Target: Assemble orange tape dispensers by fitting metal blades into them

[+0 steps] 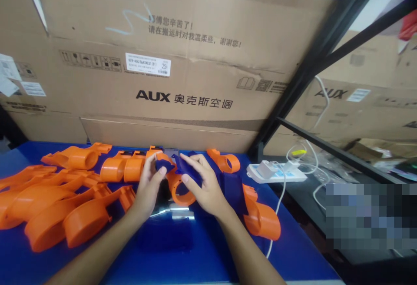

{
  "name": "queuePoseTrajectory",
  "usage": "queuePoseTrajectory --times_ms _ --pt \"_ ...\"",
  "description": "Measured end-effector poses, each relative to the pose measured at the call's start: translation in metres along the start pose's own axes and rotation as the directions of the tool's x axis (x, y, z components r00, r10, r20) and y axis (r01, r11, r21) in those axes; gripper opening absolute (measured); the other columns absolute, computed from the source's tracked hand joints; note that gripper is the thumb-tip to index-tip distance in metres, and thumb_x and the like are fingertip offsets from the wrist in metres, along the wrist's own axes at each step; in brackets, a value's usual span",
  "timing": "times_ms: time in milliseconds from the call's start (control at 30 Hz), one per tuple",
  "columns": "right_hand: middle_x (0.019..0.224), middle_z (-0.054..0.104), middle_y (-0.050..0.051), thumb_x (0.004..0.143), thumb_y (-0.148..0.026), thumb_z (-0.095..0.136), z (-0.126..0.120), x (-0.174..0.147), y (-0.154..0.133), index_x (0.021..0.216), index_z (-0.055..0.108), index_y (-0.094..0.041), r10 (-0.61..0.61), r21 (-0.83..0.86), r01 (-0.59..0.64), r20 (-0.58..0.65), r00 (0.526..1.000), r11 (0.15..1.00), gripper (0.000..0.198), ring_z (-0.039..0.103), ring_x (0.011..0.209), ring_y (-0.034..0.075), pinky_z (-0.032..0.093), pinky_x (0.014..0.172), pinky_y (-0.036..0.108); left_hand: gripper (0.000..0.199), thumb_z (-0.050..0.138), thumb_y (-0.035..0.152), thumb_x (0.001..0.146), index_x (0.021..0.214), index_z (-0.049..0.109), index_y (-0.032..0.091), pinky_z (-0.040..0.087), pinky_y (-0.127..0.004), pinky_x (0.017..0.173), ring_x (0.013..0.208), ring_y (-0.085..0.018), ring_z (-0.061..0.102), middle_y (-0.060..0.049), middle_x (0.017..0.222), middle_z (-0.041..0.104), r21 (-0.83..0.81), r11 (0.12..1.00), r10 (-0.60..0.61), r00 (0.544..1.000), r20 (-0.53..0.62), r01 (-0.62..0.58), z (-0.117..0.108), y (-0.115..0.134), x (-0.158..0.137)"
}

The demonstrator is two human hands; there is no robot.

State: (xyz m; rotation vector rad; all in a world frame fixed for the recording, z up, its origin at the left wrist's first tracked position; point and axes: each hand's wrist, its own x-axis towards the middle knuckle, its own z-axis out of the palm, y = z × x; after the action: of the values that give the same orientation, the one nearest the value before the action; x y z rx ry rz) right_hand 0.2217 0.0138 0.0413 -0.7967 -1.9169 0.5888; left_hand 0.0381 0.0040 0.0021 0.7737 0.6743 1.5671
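Observation:
My left hand (148,187) is closed around the upper end of an orange plastic part with a ring (183,199). A small dark blue piece (164,164) shows at that end, under my left thumb. Between the fingers and thumb of my right hand (208,185) is a dark blue plastic piece (189,167), held close to the orange part. The ring hangs down between both hands. My fingers partly cover where the pieces meet, so I cannot tell whether they touch.
Several orange ring-shaped parts (86,220) lie heaped on the blue table (208,259) at the left. Another orange part (267,222) lies right, beside a dark blue block (233,191). A white power strip (293,174) with cables sits at the right edge. Cardboard (195,67) stands behind.

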Motion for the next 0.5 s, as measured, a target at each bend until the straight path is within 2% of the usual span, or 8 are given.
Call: queuePoseTrajectory --times_ms 100,167,333,500 --pt "0.114 0.056 0.007 0.095 -0.044 0.067 0.0001 0.0007 0.0007 0.140 0.062 -0.032 0.012 -0.016 -0.013 -0.048 0.999 1.000 0.047 0.058 0.108 0.024 0.050 0.100 0.045 0.042 0.079 0.026 0.082 0.121 0.064 0.031 0.049 -0.028 0.094 0.117 -0.021 0.062 -0.001 0.122 0.069 0.033 0.994 0.103 0.995 -0.005 -0.103 0.0041 0.0018 -0.0020" --pt "0.114 0.057 0.007 0.094 -0.043 0.069 0.0007 0.0010 0.0012 0.139 0.063 -0.031 0.017 -0.029 -0.018 -0.056 0.998 0.999 0.047 0.059 0.108 0.025 0.051 0.099 0.044 0.043 0.079 0.027 0.082 0.122 0.064 0.032 0.049 -0.030 0.094 0.119 -0.022 0.062 -0.001 0.125 0.068 0.034 0.995 0.089 0.996 0.003 -0.089 0.0052 0.0015 -0.0027" --pt "0.111 0.057 0.007 0.093 -0.041 0.070 0.0023 0.0016 0.0007 0.135 0.065 -0.029 0.032 -0.034 -0.034 -0.070 0.997 0.999 0.045 0.060 0.105 0.024 0.051 0.097 0.043 0.050 0.079 0.027 0.083 0.129 0.060 0.033 0.044 -0.034 0.107 0.134 -0.025 0.053 -0.003 0.136 0.063 0.088 0.988 0.126 0.991 0.048 -0.130 0.0020 -0.0017 -0.0028" --pt "0.108 0.059 0.007 0.094 -0.042 0.068 0.0010 0.0023 -0.0007 0.132 0.066 -0.028 0.052 -0.018 -0.053 -0.077 0.996 0.998 0.041 0.060 0.103 0.024 0.051 0.096 0.043 0.046 0.077 0.030 0.086 0.129 0.061 0.031 0.042 -0.036 0.110 0.134 -0.027 0.053 -0.004 0.136 0.063 0.083 0.985 0.143 0.987 0.073 -0.149 0.0027 -0.0001 -0.0047"
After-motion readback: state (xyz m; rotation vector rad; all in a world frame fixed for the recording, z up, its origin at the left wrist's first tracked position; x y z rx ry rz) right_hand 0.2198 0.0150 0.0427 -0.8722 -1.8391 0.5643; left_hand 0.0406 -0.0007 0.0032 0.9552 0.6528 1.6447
